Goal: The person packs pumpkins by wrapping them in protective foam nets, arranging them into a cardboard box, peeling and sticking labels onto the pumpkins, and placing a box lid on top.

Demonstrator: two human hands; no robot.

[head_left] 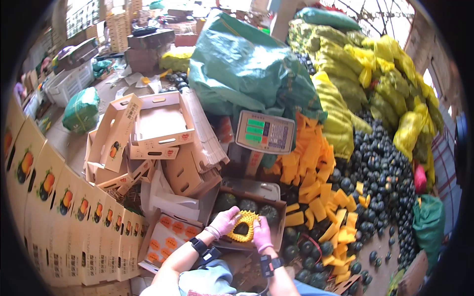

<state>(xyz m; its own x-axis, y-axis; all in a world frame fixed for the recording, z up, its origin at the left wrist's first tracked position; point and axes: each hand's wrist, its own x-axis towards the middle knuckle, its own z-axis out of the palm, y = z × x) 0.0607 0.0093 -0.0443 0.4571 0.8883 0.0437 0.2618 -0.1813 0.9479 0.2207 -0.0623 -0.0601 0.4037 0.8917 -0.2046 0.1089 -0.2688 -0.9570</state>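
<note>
Head view: looking down past two forearms to a carton box [279,236] of dark squashes [269,213].
Net [246,215]: yellow, knobbly, held as a ring over the near part of the box, between both grips.
Hole of the net: dark inside; whether filled by a squash or just showing one beneath, cannot tell.
Left grip [225,220]: pink-gloved, clamped on the net's upper-left rim.
Right grip [262,235]: pink-gloved, clamped on the net's right rim.
Good handling, as a judgement: draw both sides evenly to keep the ring round; spread the pull over several fingers, sparing the rim from tearing.
Left forearm [180,261]: slanting up and rightward from the bottom edge, dark strap [199,245] at the wrist.
Right forearm [282,282]: steeper, leaning up and leftward, similarly strapped.
Surroundings: scale [265,132] beyond the box; flat nets [307,160] heaped to the right.
</note>
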